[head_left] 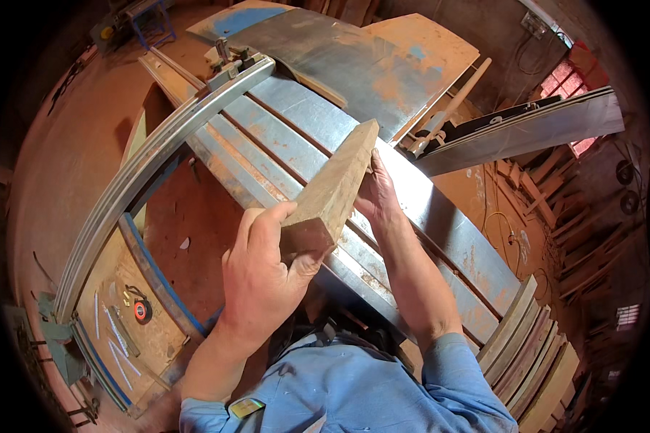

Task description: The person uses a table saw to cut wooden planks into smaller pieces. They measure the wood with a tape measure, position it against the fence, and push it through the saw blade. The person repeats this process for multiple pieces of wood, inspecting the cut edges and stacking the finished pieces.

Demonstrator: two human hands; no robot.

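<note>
A thick wooden board (336,180) is held up at a slant over the slotted metal table of a saw machine (282,119). My left hand (263,256) grips its near end, with the thumb along the bottom edge and the fingers on the left side. Farther up, my right hand (378,189) is against the board's right side, its fingers partly hidden behind the wood. The board's far end points away from me, up and to the right.
A metal fence rail (166,137) crosses on the left. A tape measure (143,311) and white sticks lie on a wooden panel (167,325). Stacked boards (531,361) stand at the lower right. A long metal-faced beam (527,133) juts out at right; wood scraps (556,195) lie beyond.
</note>
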